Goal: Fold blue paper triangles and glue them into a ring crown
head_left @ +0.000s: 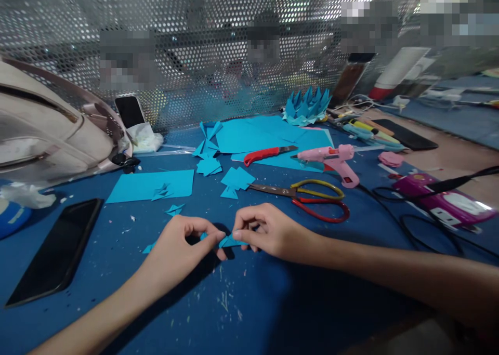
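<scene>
Between my two hands is a small folded piece of blue paper, just above the blue tabletop. My left hand pinches its left end between thumb and fingers. My right hand grips the right end, thumb on top and fingers curled beneath, hiding part of the paper. Beyond my hands lie cut blue paper pieces and, close to my left hand, a small folded paper piece. Scissors with yellow and red handles rest past my right hand, their blades touching the cut pieces.
A red cutter and a pink glue gun lie on large blue sheets. A folded-paper crown shape stands behind. To the left are a phone, a blue sheet and a bag. A black cord curls at right.
</scene>
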Demonstrator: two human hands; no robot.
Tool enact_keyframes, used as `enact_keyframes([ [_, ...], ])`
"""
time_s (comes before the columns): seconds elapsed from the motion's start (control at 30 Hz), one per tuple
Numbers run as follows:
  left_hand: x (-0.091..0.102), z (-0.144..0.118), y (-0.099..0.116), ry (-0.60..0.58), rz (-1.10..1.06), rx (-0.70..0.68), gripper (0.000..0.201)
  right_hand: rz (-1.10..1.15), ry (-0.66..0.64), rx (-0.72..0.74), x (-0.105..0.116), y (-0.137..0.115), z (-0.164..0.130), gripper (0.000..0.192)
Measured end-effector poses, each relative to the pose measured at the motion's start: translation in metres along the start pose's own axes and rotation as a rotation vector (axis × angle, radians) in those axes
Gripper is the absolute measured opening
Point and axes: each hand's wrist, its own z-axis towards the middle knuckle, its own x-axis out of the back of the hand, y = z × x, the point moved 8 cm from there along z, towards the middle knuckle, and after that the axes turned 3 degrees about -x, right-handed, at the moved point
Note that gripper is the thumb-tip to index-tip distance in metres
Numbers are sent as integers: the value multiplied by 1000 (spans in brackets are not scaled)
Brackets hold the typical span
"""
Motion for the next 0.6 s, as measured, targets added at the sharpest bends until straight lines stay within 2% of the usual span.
enact_keyframes([
  [0.37,1,0,-1,2,-12,0,40,-100,18,86,0,-6,-3,17],
  [0.6,2,-2,-3,30,-25,22,39,-98,25,85,-1,-3,-3,16],
])
